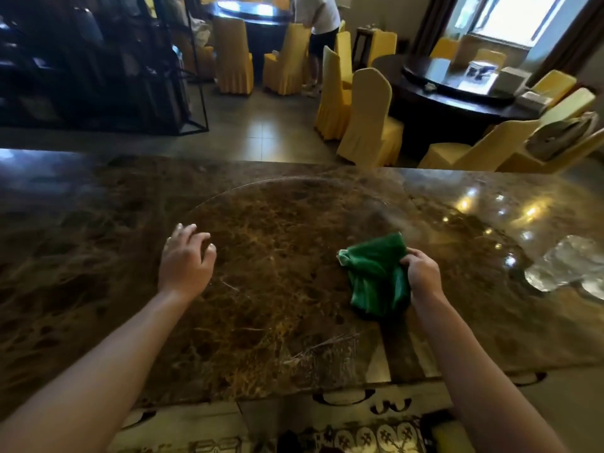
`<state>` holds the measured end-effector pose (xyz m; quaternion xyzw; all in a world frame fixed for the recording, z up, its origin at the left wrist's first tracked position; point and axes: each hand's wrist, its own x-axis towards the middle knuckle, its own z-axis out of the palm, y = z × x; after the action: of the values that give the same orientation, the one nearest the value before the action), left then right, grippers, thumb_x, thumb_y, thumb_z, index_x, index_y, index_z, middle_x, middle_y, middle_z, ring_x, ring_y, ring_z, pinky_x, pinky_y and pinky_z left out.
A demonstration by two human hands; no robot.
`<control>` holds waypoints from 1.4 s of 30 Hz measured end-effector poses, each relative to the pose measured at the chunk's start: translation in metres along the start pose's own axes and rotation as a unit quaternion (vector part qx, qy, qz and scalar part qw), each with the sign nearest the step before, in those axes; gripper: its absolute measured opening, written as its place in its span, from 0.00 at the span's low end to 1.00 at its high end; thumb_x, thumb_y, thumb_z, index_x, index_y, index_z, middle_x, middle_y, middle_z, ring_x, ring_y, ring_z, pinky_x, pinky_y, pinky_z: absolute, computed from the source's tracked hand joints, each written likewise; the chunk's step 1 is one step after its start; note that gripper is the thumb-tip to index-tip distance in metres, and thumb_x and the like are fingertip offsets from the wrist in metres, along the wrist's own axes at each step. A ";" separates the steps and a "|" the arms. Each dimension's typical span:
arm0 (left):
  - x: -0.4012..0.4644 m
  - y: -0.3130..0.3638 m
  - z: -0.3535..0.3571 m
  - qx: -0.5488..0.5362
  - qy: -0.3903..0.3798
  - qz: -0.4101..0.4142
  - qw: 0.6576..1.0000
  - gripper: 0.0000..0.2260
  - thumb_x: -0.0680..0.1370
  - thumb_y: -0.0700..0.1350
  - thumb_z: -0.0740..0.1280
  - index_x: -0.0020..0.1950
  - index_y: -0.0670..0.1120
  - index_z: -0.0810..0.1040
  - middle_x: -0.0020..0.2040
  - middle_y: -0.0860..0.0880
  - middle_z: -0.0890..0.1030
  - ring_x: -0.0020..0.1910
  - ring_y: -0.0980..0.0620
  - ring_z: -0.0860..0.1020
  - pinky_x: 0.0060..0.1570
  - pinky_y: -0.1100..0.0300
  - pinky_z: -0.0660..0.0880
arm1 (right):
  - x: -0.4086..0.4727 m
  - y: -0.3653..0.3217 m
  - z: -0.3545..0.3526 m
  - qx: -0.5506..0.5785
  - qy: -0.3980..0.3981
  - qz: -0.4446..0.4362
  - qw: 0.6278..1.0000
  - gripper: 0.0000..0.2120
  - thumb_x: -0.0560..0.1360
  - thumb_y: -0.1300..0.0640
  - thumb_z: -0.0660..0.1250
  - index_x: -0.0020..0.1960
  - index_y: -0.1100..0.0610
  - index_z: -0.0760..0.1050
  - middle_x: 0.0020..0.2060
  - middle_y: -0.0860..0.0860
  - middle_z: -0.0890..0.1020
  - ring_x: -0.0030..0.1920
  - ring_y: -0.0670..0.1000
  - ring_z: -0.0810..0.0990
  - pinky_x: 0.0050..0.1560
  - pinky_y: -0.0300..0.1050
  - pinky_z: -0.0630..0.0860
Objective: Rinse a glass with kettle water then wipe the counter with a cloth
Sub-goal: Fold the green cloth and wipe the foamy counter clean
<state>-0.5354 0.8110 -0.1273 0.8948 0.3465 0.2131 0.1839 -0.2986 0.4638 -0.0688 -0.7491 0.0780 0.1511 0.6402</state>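
brown marble, glossy and veined, fills the head view: the counter [98,256] runs across the whole frame, and a large round sheet of clear glass [287,204] lies flat on it in the middle.

the right hand [423,274] is at about four o'clock from the frame's centre, fingers clenched around a bunched green cloth [376,276] that hangs from the grip down to the glass sheet. the left hand [186,259] is at about eight o'clock, grasping nothing, fingers loosely curled and fingertips at or just above the rim of the round sheet; whether they touch it i cannot tell.

at three o'clock, against the right edge, sits a blurred cluster of clear glassware [565,266], well apart from both hands. no kettle shows anywhere in view.

judging from this, the rinsing part looks finished or at least set aside, since the glassware stands alone and the cloth is in hand. the wiping stage is in hand. faint streaks near the front edge at six o'clock suggest a damp or smeared patch [327,358], so most of the surface probably remains to be wiped.
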 end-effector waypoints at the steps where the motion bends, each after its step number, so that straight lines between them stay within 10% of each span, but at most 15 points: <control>1: 0.001 0.008 0.006 0.005 -0.007 0.019 1.000 0.16 0.83 0.47 0.65 0.68 0.42 0.79 0.75 0.40 0.72 0.80 0.40 0.62 0.78 0.42 0.58 | 0.008 0.009 -0.012 -0.066 0.057 -0.016 0.996 0.09 0.78 0.62 0.62 0.52 0.55 0.81 0.57 0.61 0.84 0.53 0.58 0.82 0.59 0.57 0.80; 5: 0.005 0.033 0.035 0.033 -0.050 0.088 0.994 0.16 0.81 0.46 0.68 0.67 0.43 0.80 0.75 0.41 0.73 0.79 0.40 0.63 0.78 0.42 0.58 | 0.011 0.034 -0.022 -0.353 0.214 -0.202 0.888 0.28 0.77 0.55 0.69 0.75 0.62 0.70 0.74 0.64 0.72 0.75 0.64 0.69 0.76 0.58 0.62; 10: 0.027 0.057 0.061 0.087 -0.108 0.093 0.986 0.22 0.83 0.52 0.63 0.76 0.47 0.72 0.80 0.43 0.65 0.82 0.42 0.56 0.80 0.43 0.53 | 0.016 0.066 0.031 -0.548 0.046 -0.163 0.819 0.34 0.82 0.38 0.56 0.83 0.53 0.61 0.85 0.58 0.54 0.85 0.60 0.48 0.82 0.62 0.44; 18: 0.031 0.042 0.071 0.131 -0.149 0.032 0.979 0.29 0.84 0.63 0.50 0.83 0.52 0.57 0.84 0.48 0.53 0.84 0.47 0.46 0.81 0.45 0.44 | 0.133 0.025 -0.004 -0.397 0.174 -0.144 0.889 0.37 0.80 0.43 0.60 0.82 0.64 0.58 0.83 0.67 0.54 0.83 0.66 0.53 0.82 0.61 0.51; 23: 0.029 0.046 0.066 0.131 -0.143 0.035 0.980 0.29 0.84 0.62 0.51 0.83 0.52 0.57 0.84 0.49 0.53 0.84 0.48 0.46 0.81 0.46 0.45 | 0.161 0.017 -0.020 -0.509 0.193 -0.033 0.838 0.39 0.81 0.40 0.57 0.82 0.65 0.58 0.83 0.65 0.55 0.84 0.63 0.50 0.82 0.64 0.46; 42: 0.029 0.046 0.065 0.148 -0.156 0.028 0.976 0.30 0.83 0.64 0.45 0.83 0.54 0.53 0.85 0.51 0.48 0.83 0.50 0.41 0.81 0.45 0.43 | 0.216 -0.063 0.300 -0.596 -0.160 -0.251 0.746 0.35 0.85 0.41 0.50 0.85 0.60 0.51 0.86 0.56 0.49 0.85 0.58 0.43 0.83 0.57 0.40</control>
<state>-0.4581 0.7871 -0.1525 0.9437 0.3161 0.0224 0.0952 -0.1131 0.7863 -0.1211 -0.9358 -0.3222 0.1179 0.0814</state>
